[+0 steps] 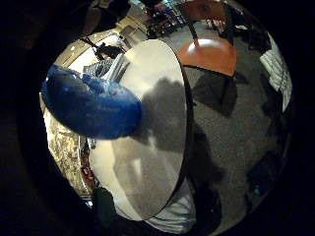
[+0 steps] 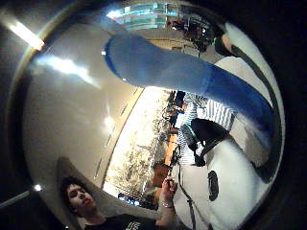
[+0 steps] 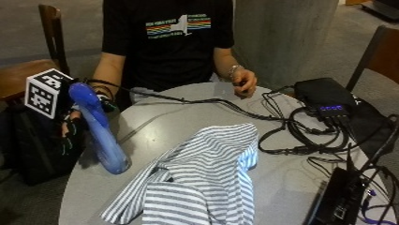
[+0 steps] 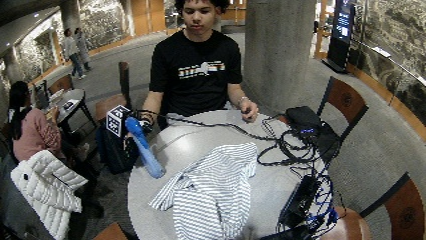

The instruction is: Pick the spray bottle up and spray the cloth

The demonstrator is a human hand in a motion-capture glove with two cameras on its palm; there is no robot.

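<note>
A blue spray bottle (image 3: 103,136) leans at the table's left edge, head up and base down by the tabletop (image 3: 187,117). My gloved right hand (image 3: 71,123) grips it near the head, just off the table's rim. Both palm views show the bottle (image 1: 91,103) (image 2: 168,67) close against the palm. A grey-and-white striped cloth (image 3: 199,178) lies crumpled in the middle of the round table, right of the bottle and apart from it. In the wide outside view the bottle (image 4: 143,147), hand (image 4: 133,122) and cloth (image 4: 213,185) stand the same way.
The person's bare left hand (image 3: 243,82) rests at the table's far edge. Black cables (image 3: 293,126) run across the right half to a black box (image 3: 324,96) and other devices (image 3: 340,197). Wooden chairs (image 3: 53,35) stand around, with a dark bag (image 3: 31,150) below my hand.
</note>
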